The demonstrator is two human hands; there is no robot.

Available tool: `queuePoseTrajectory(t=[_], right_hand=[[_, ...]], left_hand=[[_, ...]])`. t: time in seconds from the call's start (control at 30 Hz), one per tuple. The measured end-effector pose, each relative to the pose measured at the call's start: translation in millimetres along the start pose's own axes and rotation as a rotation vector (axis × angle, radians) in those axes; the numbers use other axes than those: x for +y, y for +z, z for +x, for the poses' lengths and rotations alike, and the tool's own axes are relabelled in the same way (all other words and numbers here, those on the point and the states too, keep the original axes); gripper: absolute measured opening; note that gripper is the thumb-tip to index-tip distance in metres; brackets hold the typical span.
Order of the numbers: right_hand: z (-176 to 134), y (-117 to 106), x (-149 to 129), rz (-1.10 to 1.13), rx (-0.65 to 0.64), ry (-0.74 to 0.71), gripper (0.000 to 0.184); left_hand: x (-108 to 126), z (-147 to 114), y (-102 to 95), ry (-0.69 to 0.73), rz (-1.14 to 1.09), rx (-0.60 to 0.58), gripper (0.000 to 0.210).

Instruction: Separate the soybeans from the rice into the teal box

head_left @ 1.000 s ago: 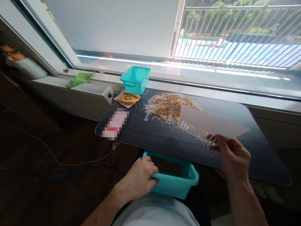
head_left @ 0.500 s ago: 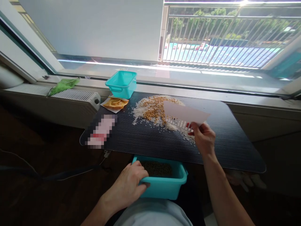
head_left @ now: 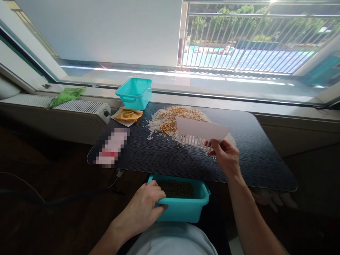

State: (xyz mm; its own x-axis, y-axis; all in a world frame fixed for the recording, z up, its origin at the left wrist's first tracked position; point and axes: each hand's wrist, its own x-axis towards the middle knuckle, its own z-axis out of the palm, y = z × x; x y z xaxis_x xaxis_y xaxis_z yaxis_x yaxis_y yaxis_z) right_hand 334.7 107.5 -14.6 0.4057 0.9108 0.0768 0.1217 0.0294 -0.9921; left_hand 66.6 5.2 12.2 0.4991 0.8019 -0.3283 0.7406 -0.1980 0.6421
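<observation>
My right hand (head_left: 225,152) pinches the right end of a white card with a row of slots (head_left: 202,129) along its lower edge. The card is tilted over a spread of white rice-like grains (head_left: 156,124) and golden beans (head_left: 170,124), hiding part of them. Below the table edge, my left hand (head_left: 151,198) is closed over the left rim of a turquoise bin (head_left: 183,210). Small dark greenish grains (head_left: 176,189) lie inside that bin.
A second turquoise bin (head_left: 136,94) stands at the dark table's (head_left: 255,152) back left. Near it are a folded yellow cloth (head_left: 127,115) on white paper and a blurred pinkish item (head_left: 113,147). A green cloth (head_left: 67,96) lies on the radiator (head_left: 82,108) by the window.
My right hand has moved the slotted card left and slightly toward me across the grains. The left hand keeps its hold on the bin. The whole view has shifted slightly.
</observation>
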Motion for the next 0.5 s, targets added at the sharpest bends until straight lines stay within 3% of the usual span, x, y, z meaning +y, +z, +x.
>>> queuePoseTrajectory(t=[0.5], right_hand=[[-32.2, -15.2, -11.0, -0.001, -0.013, 0.086, 0.03]], left_hand=[[1.5, -1.1, -0.9, 0.018, -0.019, 0.0, 0.017]])
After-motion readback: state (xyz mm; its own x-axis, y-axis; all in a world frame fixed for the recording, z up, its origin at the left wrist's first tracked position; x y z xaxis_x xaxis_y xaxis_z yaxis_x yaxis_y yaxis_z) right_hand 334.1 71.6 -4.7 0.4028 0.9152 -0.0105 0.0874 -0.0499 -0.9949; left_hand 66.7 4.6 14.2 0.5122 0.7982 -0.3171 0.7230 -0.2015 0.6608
